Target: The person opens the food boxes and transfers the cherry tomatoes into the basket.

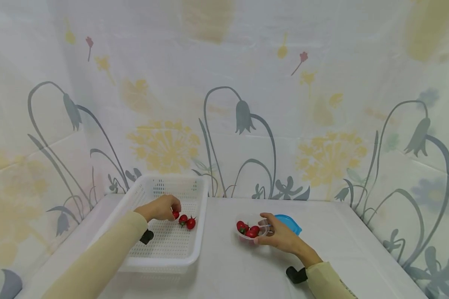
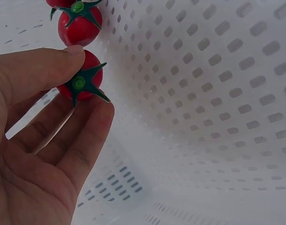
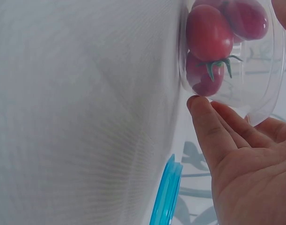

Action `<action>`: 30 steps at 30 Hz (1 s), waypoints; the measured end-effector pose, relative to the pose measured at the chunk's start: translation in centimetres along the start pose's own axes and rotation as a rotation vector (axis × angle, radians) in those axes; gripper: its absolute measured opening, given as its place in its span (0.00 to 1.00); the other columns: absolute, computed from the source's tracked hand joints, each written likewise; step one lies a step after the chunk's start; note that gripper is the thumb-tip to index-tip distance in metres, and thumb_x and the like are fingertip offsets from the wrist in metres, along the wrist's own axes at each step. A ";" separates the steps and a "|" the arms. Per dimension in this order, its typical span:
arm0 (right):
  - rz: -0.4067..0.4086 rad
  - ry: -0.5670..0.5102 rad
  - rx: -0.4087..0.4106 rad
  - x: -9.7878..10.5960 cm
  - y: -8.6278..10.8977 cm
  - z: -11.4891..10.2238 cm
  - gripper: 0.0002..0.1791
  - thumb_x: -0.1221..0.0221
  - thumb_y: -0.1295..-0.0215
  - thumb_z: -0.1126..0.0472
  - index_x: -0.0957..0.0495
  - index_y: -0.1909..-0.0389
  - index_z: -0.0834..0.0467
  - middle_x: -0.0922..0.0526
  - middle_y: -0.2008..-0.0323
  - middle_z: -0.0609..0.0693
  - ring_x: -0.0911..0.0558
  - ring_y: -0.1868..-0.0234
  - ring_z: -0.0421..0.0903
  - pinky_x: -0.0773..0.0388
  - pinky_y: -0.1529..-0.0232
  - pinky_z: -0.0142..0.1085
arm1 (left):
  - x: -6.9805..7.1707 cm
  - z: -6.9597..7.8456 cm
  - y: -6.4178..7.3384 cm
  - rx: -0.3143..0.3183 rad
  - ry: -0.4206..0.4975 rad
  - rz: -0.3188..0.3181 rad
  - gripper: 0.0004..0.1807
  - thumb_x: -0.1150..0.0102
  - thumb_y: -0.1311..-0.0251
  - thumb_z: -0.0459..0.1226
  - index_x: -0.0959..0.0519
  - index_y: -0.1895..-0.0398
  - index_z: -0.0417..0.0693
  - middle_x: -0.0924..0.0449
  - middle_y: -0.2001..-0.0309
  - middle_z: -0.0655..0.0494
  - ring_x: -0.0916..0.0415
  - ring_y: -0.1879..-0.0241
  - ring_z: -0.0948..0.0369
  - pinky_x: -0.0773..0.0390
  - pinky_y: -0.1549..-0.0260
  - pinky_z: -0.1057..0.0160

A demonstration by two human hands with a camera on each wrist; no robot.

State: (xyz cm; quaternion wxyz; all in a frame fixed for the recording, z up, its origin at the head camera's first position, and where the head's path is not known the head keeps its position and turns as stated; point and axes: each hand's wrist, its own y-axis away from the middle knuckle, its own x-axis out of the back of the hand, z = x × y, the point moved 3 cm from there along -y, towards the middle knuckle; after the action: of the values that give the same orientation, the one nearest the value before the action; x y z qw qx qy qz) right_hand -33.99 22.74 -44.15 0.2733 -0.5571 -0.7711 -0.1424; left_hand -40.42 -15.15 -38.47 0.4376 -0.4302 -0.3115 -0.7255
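I am looking down on a white bench (image 1: pixel 239 265) draped in plain cloth, closed in behind and on both sides by a pale curtain (image 1: pixel 247 104) printed with grey bellflowers and yellow blooms. I take the white perforated basket (image 1: pixel 194 249) as my landmark: it sits on the bench's left part, hard against the curtain. Inside it my left hand (image 1: pixel 161 207) pinches one tomato (image 2: pixel 84 77) between thumb and fingertips, its green star-shaped stem cap facing the wrist camera, just above the holed floor of the basket. Two more tomatoes (image 1: pixel 187 221) lie on the basket floor just to the right of that hand, touching each other, so I count three tomatoes in the basket in all. To the right of the basket, well clear of its wall, a clear plastic bowl (image 1: pixel 260 232) stands on the bench; my right hand (image 1: pixel 280 236) holds it by the rim and side, fingers curled under it. In the bowl I can make out three tomatoes (image 1: pixel 247 229), bunched together, though more may be hidden. A blue lid (image 1: pixel 289 222) lies behind the right hand, on the far side from the basket. That makes one basket, one bowl, one lid.
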 end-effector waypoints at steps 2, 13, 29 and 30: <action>-0.004 -0.004 0.000 0.0 0.0 0.0 0.47 0.31 0.47 0.53 0.45 0.31 0.63 0.28 0.41 0.60 0.24 0.45 0.54 0.27 0.46 0.49 | 0.0 0.0 0.1 0.005 0.002 -0.003 0.11 0.33 0.53 0.25 0.19 0.64 0.42 0.24 0.68 0.53 0.30 0.67 0.57 0.24 0.64 0.59; -0.004 -0.020 -0.008 0.1 0.2 -0.2 0.47 0.31 0.47 0.52 0.45 0.31 0.62 0.28 0.41 0.60 0.25 0.44 0.55 0.28 0.45 0.50 | 0.0 0.0 0.0 0.034 0.014 0.002 0.13 0.33 0.53 0.26 0.19 0.62 0.42 0.24 0.62 0.48 0.30 0.64 0.56 0.24 0.61 0.56; -0.016 -0.005 0.011 0.2 0.3 -0.5 0.48 0.31 0.47 0.50 0.44 0.31 0.62 0.28 0.41 0.59 0.24 0.45 0.53 0.26 0.47 0.48 | 2.9 4.1 -0.2 -0.216 0.094 0.071 0.11 0.35 0.49 0.27 0.20 0.61 0.43 0.22 0.62 0.53 0.23 0.61 0.56 0.22 0.61 0.58; -0.017 -0.001 0.011 0.1 0.3 -0.4 0.48 0.31 0.47 0.50 0.44 0.31 0.62 0.28 0.41 0.59 0.24 0.45 0.53 0.26 0.47 0.48 | 3.1 4.7 -0.2 -0.229 0.097 0.069 0.11 0.36 0.48 0.28 0.20 0.60 0.43 0.22 0.61 0.53 0.23 0.60 0.55 0.22 0.60 0.58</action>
State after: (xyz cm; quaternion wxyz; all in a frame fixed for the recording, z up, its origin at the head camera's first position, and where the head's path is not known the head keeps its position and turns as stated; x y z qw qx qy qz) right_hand -33.58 22.72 -43.74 0.2748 -0.5489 -0.7769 -0.1401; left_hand -39.69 -12.27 -33.68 0.4247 -0.4523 -0.1899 -0.7609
